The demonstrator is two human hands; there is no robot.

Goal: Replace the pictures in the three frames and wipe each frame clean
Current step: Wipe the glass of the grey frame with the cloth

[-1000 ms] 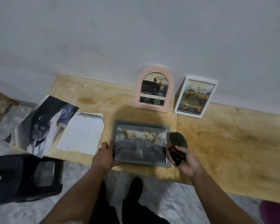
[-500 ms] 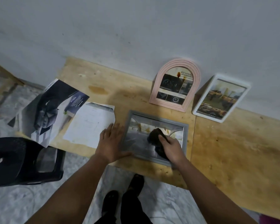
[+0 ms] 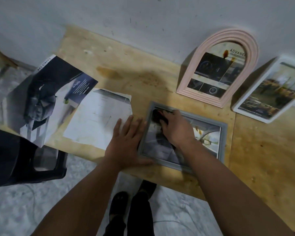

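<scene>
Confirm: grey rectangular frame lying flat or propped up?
Lying flat. The grey rectangular frame rests face up on the wooden table, under both hands; the pink arched frame stands against the wall.

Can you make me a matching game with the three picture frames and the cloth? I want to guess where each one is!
Things:
1. grey frame
2. pink arched frame
3. white frame
4. dark cloth

Places:
A. leaning on the wall, far right
B. under the right hand
C. flat on the table
D. leaning on the wall, rounded top

Pairs: 1-C, 2-D, 3-A, 4-B
</scene>
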